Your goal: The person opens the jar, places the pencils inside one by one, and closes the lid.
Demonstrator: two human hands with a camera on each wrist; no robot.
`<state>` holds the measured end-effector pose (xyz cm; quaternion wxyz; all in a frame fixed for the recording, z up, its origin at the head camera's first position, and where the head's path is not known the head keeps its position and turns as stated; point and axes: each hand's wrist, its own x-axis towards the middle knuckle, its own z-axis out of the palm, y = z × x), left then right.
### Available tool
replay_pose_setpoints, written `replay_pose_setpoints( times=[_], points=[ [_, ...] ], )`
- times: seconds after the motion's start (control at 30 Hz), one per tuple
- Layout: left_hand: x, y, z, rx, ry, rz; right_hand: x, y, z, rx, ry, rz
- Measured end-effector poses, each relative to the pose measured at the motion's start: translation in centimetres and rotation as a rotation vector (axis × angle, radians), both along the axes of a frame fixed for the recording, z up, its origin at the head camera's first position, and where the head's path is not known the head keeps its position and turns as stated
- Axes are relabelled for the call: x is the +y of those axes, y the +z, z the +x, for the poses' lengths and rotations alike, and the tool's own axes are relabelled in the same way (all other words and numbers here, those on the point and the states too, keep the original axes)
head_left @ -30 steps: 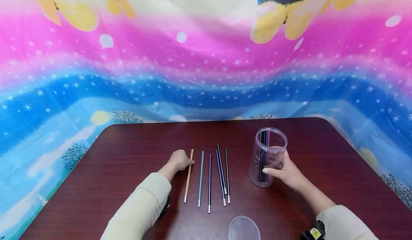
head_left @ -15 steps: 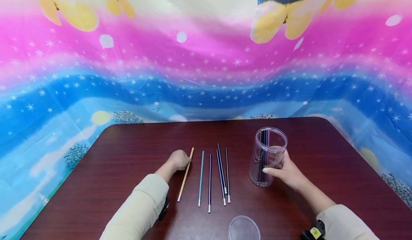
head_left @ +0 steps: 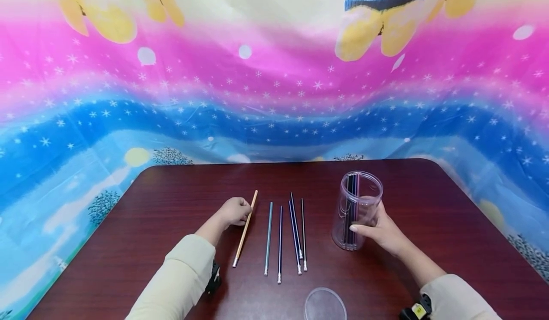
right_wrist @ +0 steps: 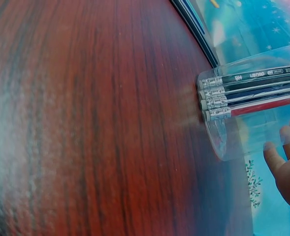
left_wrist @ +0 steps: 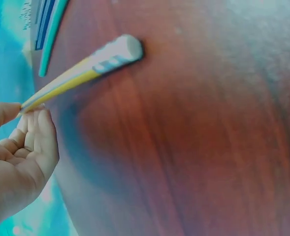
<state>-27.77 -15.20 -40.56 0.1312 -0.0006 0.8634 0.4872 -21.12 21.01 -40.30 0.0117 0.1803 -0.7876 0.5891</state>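
Note:
My left hand [head_left: 234,211] pinches a yellow pencil [head_left: 244,239] near its far end, between thumb and fingertips. The pencil slants, with its white eraser end towards me, close to the tabletop in the left wrist view. On the right, my right hand [head_left: 382,232] grips a clear plastic jar [head_left: 338,227] from its right side, thumb across the front. The open jar stands upright on the table. Inside, several pencils [right_wrist: 263,91] stand eraser end down against the left wall, one of them red.
Between the hands a teal pencil [head_left: 268,239], a dark blue pencil [head_left: 280,243] and several more dark pencils [head_left: 295,236] lie on the brown table [head_left: 171,205]. A round clear lid [head_left: 325,305] lies at the front edge of view. Behind hangs a patterned cloth [head_left: 274,96].
My left hand has drawn the yellow pencil left, away from the teal one, and its eraser end has swung left. The right hand and the jar hold their place.

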Motion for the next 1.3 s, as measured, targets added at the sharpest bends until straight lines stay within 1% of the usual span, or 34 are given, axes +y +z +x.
replay_pose_setpoints(
  times=[0.17,0.3,0.43,0.53,0.7,0.87,1.07,1.1,1.3],
  points=[
    [-0.2,1.3,0.1,0.009,-0.032,0.062,-0.1,0.0,0.0,-0.009,-0.004,-0.001],
    [0.2,2.5,0.3,0.013,-0.057,0.114,-0.1,0.0,0.1,-0.013,-0.01,-0.008],
    [0.9,3.6,0.4,0.02,-0.064,0.141,-0.1,0.0,0.1,-0.004,-0.004,-0.016],
    [1.3,4.3,0.4,0.043,-0.073,0.158,-0.2,0.0,0.1,0.003,0.006,-0.03],
    [2.2,5.6,0.4,0.078,-0.094,0.217,-0.4,0.2,0.2,0.002,0.007,-0.046],
    [3.2,7.0,0.7,0.085,-0.128,0.262,-0.4,0.3,0.2,-0.014,-0.009,-0.018],
    [4.5,8.7,1.1,0.094,-0.168,0.289,-0.3,0.1,0.1,-0.014,-0.015,0.013],
    [4.7,9.3,1.4,0.094,-0.175,0.296,-0.3,0.1,0.1,-0.015,-0.015,0.012],
    [6.1,10.7,1.5,0.128,-0.212,0.369,-0.3,0.2,0.2,-0.016,-0.026,0.02]
  ],
)
